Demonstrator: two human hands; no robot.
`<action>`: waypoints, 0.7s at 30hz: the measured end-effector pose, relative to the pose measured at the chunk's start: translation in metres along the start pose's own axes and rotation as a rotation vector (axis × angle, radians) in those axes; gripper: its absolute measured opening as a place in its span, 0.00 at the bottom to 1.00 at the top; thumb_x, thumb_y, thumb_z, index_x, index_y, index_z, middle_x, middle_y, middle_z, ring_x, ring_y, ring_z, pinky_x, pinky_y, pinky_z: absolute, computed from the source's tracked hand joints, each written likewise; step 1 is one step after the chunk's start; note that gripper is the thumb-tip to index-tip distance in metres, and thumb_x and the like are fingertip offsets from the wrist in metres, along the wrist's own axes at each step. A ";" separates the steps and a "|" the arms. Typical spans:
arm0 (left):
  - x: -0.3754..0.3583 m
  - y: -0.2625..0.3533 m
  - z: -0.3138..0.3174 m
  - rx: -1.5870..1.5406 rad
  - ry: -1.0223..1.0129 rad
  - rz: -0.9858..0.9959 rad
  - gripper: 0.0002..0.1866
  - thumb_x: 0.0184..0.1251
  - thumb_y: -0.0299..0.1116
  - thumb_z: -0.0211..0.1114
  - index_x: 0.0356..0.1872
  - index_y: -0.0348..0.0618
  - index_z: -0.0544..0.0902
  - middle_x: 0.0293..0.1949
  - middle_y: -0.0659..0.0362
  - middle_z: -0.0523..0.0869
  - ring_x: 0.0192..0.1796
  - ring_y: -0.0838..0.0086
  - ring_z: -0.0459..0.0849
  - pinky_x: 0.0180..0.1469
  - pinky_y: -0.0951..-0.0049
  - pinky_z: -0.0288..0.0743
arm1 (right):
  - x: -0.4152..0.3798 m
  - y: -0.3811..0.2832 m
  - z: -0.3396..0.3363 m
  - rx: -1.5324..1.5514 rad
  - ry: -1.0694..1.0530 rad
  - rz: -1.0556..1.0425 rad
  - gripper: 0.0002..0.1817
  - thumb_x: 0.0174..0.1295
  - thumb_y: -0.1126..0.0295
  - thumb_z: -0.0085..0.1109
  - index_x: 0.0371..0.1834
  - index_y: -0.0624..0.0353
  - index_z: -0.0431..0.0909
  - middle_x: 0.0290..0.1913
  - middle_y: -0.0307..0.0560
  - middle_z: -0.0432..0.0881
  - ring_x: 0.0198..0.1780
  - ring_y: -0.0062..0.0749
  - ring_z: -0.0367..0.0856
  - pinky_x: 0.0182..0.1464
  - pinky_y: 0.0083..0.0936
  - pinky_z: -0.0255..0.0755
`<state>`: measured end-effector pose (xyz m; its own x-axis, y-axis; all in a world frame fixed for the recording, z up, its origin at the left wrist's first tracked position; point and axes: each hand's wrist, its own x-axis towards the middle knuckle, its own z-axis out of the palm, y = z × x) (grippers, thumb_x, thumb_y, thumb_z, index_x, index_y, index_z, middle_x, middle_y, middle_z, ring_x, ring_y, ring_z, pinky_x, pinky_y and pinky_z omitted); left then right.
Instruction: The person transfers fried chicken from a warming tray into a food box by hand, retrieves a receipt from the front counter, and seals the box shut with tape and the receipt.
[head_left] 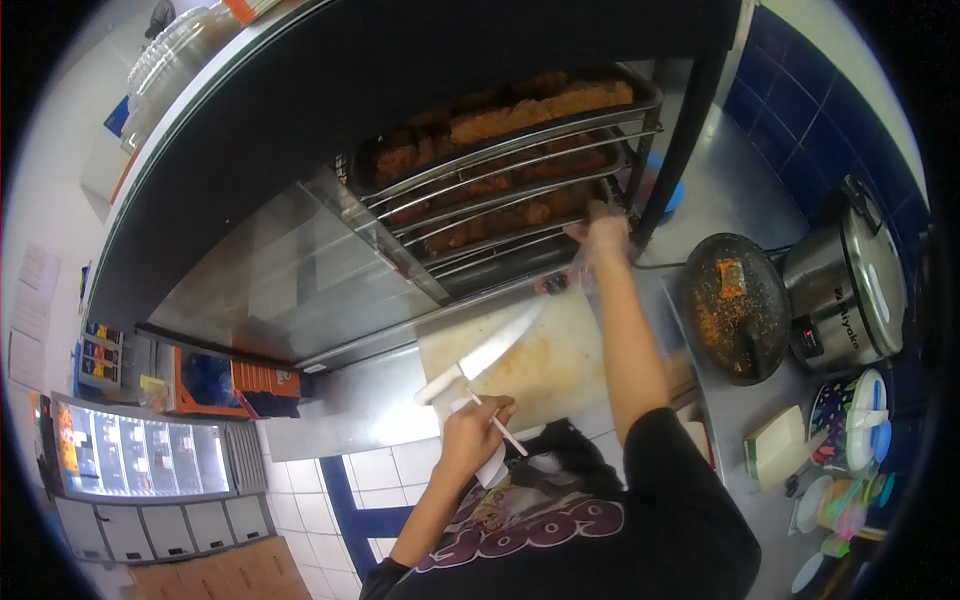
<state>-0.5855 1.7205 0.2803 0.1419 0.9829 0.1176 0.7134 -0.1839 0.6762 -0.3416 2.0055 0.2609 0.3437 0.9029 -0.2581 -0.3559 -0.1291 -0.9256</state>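
Observation:
My left hand [474,436] is closed around a thin white stick-like thing [513,439], low over the front of the cutting board. A piece of white paper [491,472] shows just below that hand. My right hand [604,232], in a clear plastic glove, reaches into the warming cabinet. Its fingers curl at the right end of the lowest tray [560,226], and I cannot tell what they grip. Fried pieces [545,110] lie on the stacked trays above. Across the pale cutting board [560,365] lies a knife [500,340], its white handle toward my left hand.
The cabinet's glass door [290,270] stands left of the trays. On the right counter are a dark, crumb-covered round lid or pan [735,310], a steel cooker [840,290] and an open carton [778,447]. A lit display fridge [145,455] is at far left.

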 end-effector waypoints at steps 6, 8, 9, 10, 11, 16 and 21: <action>-0.006 -0.005 0.007 -0.064 -0.057 -0.074 0.08 0.66 0.36 0.69 0.41 0.46 0.89 0.34 0.50 0.89 0.36 0.53 0.88 0.39 0.58 0.80 | -0.061 0.048 0.020 0.326 0.125 0.033 0.25 0.72 0.63 0.53 0.63 0.70 0.60 0.48 0.68 0.78 0.41 0.48 0.87 0.40 0.34 0.87; -0.004 -0.007 0.010 -0.070 -0.118 -0.090 0.08 0.66 0.37 0.69 0.42 0.47 0.89 0.34 0.47 0.89 0.36 0.52 0.88 0.39 0.59 0.80 | -0.083 0.063 0.030 0.412 0.172 0.012 0.27 0.73 0.61 0.54 0.64 0.71 0.58 0.47 0.69 0.78 0.41 0.49 0.87 0.42 0.35 0.88; -0.002 -0.006 0.011 -0.073 -0.123 -0.086 0.08 0.66 0.37 0.69 0.42 0.47 0.89 0.34 0.47 0.89 0.36 0.52 0.88 0.39 0.59 0.80 | -0.097 0.072 0.034 0.487 0.218 0.049 0.30 0.72 0.58 0.57 0.63 0.72 0.58 0.48 0.67 0.79 0.43 0.49 0.87 0.45 0.35 0.87; 0.000 -0.004 0.010 -0.098 -0.129 -0.091 0.09 0.67 0.37 0.69 0.42 0.46 0.89 0.34 0.46 0.89 0.36 0.52 0.88 0.39 0.60 0.80 | -0.110 0.080 0.038 0.563 0.263 0.085 0.32 0.71 0.55 0.59 0.63 0.72 0.59 0.48 0.66 0.79 0.46 0.49 0.87 0.47 0.36 0.86; 0.002 -0.003 0.010 -0.124 -0.134 -0.097 0.10 0.68 0.38 0.69 0.43 0.45 0.89 0.35 0.45 0.88 0.36 0.53 0.88 0.40 0.61 0.80 | -0.126 0.082 0.041 0.562 0.269 0.081 0.32 0.71 0.55 0.59 0.63 0.72 0.59 0.48 0.66 0.79 0.46 0.49 0.87 0.47 0.36 0.86; 0.028 -0.015 0.009 -0.297 0.046 -0.239 0.17 0.73 0.42 0.64 0.45 0.36 0.87 0.34 0.48 0.90 0.35 0.68 0.87 0.40 0.66 0.78 | -0.192 0.091 0.036 0.346 0.012 0.195 0.31 0.67 0.48 0.64 0.54 0.69 0.74 0.47 0.53 0.83 0.41 0.32 0.84 0.40 0.26 0.77; 0.076 -0.039 0.004 -0.668 0.207 -0.508 0.20 0.75 0.45 0.62 0.50 0.34 0.85 0.36 0.58 0.89 0.35 0.79 0.79 0.40 0.78 0.71 | -0.230 0.109 0.017 0.329 -0.014 0.219 0.28 0.68 0.48 0.63 0.46 0.68 0.81 0.37 0.45 0.83 0.33 0.23 0.76 0.35 0.20 0.69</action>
<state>-0.6001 1.8023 0.2597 -0.2590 0.9384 -0.2285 0.0940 0.2600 0.9610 -0.4746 1.7903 0.2240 0.2173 0.8744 -0.4337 -0.6799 -0.1832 -0.7100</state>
